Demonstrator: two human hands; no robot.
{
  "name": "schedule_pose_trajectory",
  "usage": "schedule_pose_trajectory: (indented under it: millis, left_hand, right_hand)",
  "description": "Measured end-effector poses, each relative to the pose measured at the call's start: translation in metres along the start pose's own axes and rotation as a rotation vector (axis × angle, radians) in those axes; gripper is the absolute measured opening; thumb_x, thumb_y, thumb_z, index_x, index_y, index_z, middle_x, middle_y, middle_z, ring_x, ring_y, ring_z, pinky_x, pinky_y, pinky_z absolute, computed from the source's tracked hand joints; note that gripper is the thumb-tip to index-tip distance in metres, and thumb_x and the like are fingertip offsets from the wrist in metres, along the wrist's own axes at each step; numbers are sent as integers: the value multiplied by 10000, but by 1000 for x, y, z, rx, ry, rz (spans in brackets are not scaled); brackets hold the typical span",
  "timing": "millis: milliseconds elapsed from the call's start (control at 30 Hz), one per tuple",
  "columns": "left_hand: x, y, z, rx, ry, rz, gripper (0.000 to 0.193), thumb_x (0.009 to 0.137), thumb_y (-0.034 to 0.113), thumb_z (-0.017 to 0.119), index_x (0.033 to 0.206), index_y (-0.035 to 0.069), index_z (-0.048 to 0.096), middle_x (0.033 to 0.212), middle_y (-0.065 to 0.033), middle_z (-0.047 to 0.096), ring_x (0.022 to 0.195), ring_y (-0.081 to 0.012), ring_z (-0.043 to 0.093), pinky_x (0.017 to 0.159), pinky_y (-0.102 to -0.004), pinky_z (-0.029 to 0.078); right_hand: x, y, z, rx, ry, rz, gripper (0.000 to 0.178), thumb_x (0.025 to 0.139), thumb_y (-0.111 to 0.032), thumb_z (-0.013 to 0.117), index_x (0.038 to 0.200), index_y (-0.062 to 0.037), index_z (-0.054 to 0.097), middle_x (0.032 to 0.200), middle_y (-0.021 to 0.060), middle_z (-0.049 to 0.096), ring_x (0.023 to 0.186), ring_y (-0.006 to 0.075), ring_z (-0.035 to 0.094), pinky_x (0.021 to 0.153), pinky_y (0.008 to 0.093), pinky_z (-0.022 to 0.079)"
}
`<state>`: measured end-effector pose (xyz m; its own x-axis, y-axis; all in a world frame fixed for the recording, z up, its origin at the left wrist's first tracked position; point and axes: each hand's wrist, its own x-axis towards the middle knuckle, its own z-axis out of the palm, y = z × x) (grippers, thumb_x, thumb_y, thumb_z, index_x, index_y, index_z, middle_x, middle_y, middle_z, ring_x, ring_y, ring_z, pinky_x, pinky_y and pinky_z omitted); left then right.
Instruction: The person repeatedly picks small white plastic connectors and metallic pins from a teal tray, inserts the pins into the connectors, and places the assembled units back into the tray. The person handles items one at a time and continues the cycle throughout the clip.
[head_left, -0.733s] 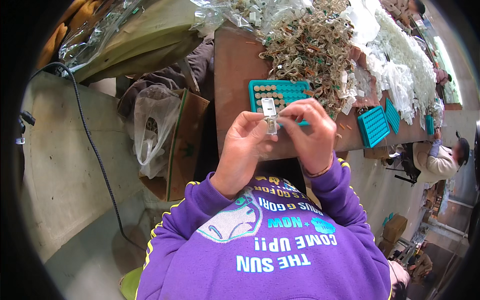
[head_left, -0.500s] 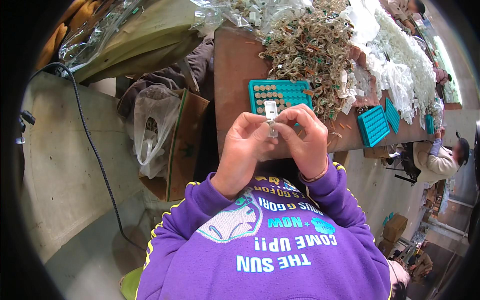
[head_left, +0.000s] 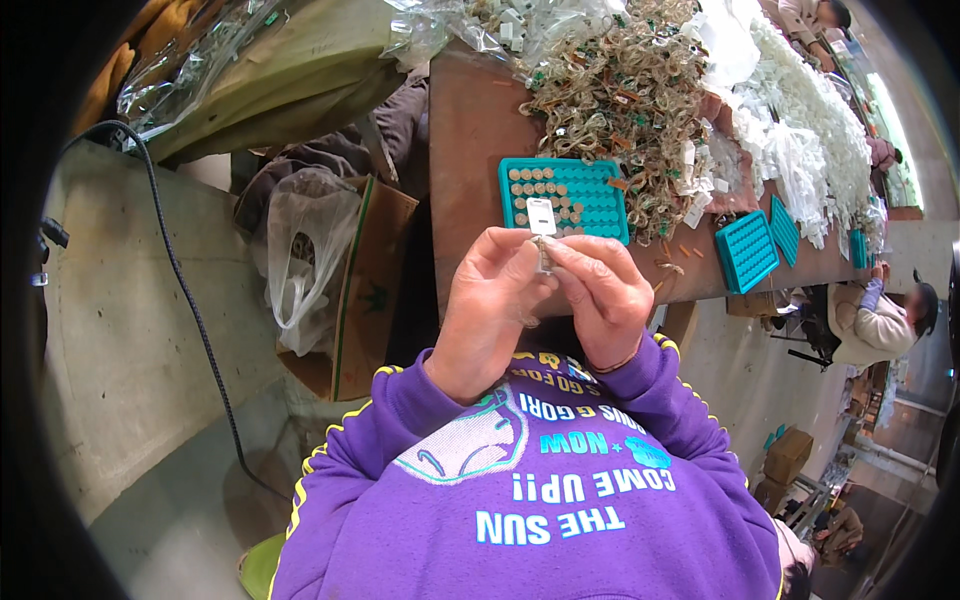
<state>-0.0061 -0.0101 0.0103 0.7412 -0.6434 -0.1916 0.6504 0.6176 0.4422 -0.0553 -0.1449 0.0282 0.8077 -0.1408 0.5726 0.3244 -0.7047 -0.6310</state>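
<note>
Between both hands, over the table's near edge, is a small white plastic case (head_left: 541, 214) with a dark slot in its face. Its lower end is hidden among the fingers, where a bit of clear or metallic material shows. My left hand (head_left: 485, 310) pinches it from the left between thumb and forefinger. From the right, my right hand (head_left: 606, 300) closes thumb and fingertips on the same spot. Just beyond lies a teal tray (head_left: 598, 168) with round pockets, some filled with small round discs (head_left: 533, 175). The case overlaps part of this tray.
A tangled heap of thin wire strings (head_left: 620, 90) covers the brown table (head_left: 465, 120) behind the tray. Farther right are another teal tray (head_left: 747, 255) and white plastic pieces (head_left: 810, 110). A cardboard box (head_left: 375, 290) with a clear bag stands at left. Other people sit at right.
The white case has tipped, so its face shows more flatly and sits slightly lower. My right hand has lowered a little, its fingers drawn in closer to the case.
</note>
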Motion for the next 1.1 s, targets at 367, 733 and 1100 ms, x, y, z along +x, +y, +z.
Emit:
schedule_pose_trajectory:
  millis: [367, 733, 1100]
  left_hand:
    - [3, 2, 4, -63, -41, -202, 270, 971, 177, 580, 1192, 30, 535, 1091, -10, 615, 985, -84, 597, 866, -249, 498]
    - [0, 6, 14, -138, -78, -257, 311, 1017, 313, 477, 1214, 78, 529, 1141, -22, 583, 1069, -145, 570, 940, -325, 458]
    - [5, -8, 2, -23, -160, -259, 314, 1024, 258, 461, 1262, 54, 479, 1218, -64, 560, 1120, -190, 565, 968, -364, 472]
  right_hand:
    - [23, -4, -10, -34, -21, 248, 79, 762, 7, 716, 830, -11, 681, 814, 88, 635, 683, 181, 626, 614, 271, 501]
    - [27, 15, -22, -161, -197, -400, 373, 650, -63, 750, 1010, 2, 677, 970, 95, 615, 827, 254, 656, 718, 348, 555]
    - [17, 17, -30, -221, -92, -341, 219, 680, -67, 729, 875, -21, 643, 774, 58, 597, 644, 222, 631, 572, 331, 521]
